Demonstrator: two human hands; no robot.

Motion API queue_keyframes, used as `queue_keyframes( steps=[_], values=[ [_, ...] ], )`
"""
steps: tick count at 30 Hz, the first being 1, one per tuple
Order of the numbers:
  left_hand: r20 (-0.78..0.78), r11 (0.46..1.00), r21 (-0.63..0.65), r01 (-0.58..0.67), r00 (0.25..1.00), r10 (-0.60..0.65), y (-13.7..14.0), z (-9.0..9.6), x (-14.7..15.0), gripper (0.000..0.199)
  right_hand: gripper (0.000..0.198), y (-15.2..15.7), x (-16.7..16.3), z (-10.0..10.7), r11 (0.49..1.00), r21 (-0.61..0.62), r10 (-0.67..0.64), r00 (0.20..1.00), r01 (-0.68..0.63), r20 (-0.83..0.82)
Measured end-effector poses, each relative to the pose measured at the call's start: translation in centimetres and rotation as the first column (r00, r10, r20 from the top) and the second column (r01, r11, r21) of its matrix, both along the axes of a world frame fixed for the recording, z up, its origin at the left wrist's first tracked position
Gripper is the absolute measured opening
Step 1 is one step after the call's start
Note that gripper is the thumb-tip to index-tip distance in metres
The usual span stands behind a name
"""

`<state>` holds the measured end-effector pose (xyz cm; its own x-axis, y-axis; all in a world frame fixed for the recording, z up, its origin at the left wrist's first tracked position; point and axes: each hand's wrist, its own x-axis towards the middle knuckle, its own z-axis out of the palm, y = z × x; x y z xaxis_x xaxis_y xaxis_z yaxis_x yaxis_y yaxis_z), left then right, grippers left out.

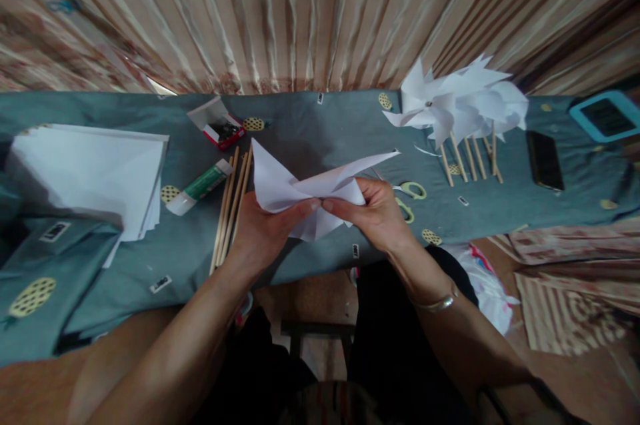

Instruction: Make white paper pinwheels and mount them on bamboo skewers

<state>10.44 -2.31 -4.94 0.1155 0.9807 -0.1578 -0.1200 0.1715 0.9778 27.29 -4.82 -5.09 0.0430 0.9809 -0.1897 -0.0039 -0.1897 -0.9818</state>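
Note:
A white paper pinwheel (280,178) with folded blades is held up between my two hands, over the front part of the table. My left hand (265,225) grips its left side, thumb pressed near the centre. From the right, my right hand (373,211) pinches it, and the two thumb tips almost meet at the middle. The fingers behind the paper are hidden. Several wooden sticks (234,201) lie just left of my left hand. Beyond my right hand, scissors (413,191) with yellow-green handles rest on the cloth, their blades partly hidden.
Left on the green tablecloth (325,125) lie a stack of white paper (95,171), a glue stick (200,186) and an open small box (220,128) of metal pieces. At right are finished-looking pinwheels (460,101) on sticks, a phone (545,159) and a blue-framed device (607,117). A curtain hangs behind.

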Motion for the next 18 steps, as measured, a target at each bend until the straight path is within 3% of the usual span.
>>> queue_keyframes(
  steps=[10,18],
  values=[
    [0.106,1.000,-0.019,-0.018,0.994,0.020,-0.19,-0.48,0.01,0.020,0.016,0.07,-0.44,0.21,0.999,0.025,-0.036,0.999,0.037,-0.027],
    [0.135,0.999,-0.038,-0.007,0.991,0.012,-0.15,-0.63,-0.05,0.025,0.018,0.06,-0.14,0.51,0.999,0.047,-0.008,0.996,0.004,0.088]
  ],
)
